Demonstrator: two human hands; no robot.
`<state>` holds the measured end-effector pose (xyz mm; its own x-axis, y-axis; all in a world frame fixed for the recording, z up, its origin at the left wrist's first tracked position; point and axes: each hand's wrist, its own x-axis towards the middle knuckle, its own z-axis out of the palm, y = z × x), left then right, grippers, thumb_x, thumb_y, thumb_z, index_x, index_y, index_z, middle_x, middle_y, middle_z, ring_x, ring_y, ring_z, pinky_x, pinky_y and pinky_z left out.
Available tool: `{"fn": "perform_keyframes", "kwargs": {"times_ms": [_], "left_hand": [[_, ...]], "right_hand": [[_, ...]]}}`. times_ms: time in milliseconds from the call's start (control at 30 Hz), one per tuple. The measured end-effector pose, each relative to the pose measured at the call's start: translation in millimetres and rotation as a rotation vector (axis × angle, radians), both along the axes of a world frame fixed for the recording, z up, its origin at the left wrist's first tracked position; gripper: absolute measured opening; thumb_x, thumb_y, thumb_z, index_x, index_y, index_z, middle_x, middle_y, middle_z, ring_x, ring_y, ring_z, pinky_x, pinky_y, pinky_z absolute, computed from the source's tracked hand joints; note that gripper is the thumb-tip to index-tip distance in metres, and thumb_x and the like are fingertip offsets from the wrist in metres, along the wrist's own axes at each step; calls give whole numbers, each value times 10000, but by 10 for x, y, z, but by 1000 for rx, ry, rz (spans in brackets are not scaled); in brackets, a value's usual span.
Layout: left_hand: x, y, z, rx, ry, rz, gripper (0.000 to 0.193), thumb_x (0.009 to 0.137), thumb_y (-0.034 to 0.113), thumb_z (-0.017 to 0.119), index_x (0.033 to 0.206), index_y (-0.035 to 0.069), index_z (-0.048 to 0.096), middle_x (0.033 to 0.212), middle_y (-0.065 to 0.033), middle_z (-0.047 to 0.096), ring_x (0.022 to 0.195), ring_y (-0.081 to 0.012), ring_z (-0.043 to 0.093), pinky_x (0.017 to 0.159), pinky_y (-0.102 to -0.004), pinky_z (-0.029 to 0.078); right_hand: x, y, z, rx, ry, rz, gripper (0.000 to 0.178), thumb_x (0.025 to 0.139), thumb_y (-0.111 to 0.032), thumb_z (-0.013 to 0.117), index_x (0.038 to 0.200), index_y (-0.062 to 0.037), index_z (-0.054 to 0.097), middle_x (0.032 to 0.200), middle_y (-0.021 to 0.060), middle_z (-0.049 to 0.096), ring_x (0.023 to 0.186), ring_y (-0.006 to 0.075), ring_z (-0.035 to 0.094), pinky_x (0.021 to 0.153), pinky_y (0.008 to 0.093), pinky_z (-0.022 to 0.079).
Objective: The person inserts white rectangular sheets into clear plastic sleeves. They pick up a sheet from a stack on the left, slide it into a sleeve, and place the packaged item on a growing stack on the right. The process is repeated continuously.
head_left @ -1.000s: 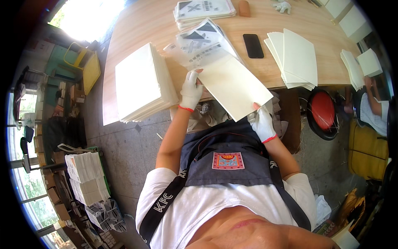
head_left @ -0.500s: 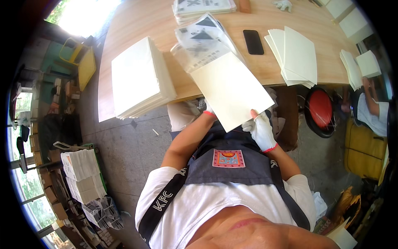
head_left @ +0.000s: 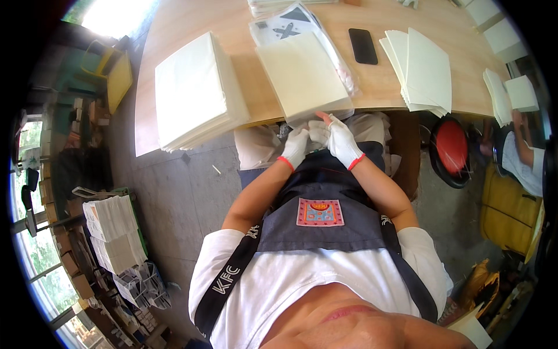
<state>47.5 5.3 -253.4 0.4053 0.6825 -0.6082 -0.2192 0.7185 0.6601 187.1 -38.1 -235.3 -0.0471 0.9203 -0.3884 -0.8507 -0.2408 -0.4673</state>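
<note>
A stack of cream paper sheets [head_left: 305, 72] lies inside a clear plastic bag [head_left: 343, 110] at the table's near edge, with the bag's near end reaching just over it. White gloves with red cuffs cover both hands. My left hand [head_left: 295, 146] is closed at the bag's near left corner, its fingertips partly hidden. Beside it, my right hand [head_left: 343, 142] has curled fingers at the bag's near end, and its bare thumb presses on the plastic. Under the sheets' far end lie printed clear bags [head_left: 288, 26] with dark figures.
A tall stack of white sheets [head_left: 192, 93] stands to the left. A black phone [head_left: 363, 46] and fanned cream sheets [head_left: 427, 72] lie to the right. Beyond the table are a red round stool [head_left: 450, 148] and another person's arm [head_left: 523, 145] beside small paper stacks [head_left: 520, 93].
The cream sheets have gone from tilted in my hands to lying on the table inside the bag. My left hand has come out from beneath them, and both hands are now close together.
</note>
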Motion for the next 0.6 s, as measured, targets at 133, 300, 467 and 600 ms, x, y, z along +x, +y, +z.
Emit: {"fn": "perform_keyframes", "kwargs": {"times_ms": [133, 300, 467, 600], "left_hand": [[-391, 71, 263, 213, 148, -8, 215, 876, 180, 557, 992, -1, 559, 895, -85, 615, 706, -165, 620, 587, -276, 541], [-628, 274, 69, 396, 209, -119, 215, 895, 168, 521, 999, -18, 548, 877, -83, 616, 744, -174, 628, 635, -268, 544], [-642, 310, 32, 293, 167, -80, 199, 881, 162, 530, 938, -24, 573, 830, -77, 624, 695, -154, 619, 615, -248, 520], [-676, 254, 223, 229, 202, 5, 198, 878, 168, 544, 893, -24, 591, 794, -73, 624, 671, -134, 617, 593, -234, 513]], "right_hand": [[-38, 39, 487, 54, -1018, 325, 222, 869, -206, 522, 1040, -72, 562, 719, 104, 648, 636, 223, 645, 502, 356, 471], [-295, 307, 319, 605, -2035, 315, 168, 809, -233, 550, 909, -100, 525, 703, 97, 636, 615, 256, 634, 484, 388, 469], [-355, 370, 374, 702, -2151, 467, 183, 812, -253, 550, 912, -112, 494, 664, 74, 628, 618, 265, 631, 490, 384, 478], [113, 66, 478, 194, -822, 102, 73, 827, -49, 501, 892, -63, 530, 733, 66, 590, 567, 165, 606, 536, 278, 508]]}}
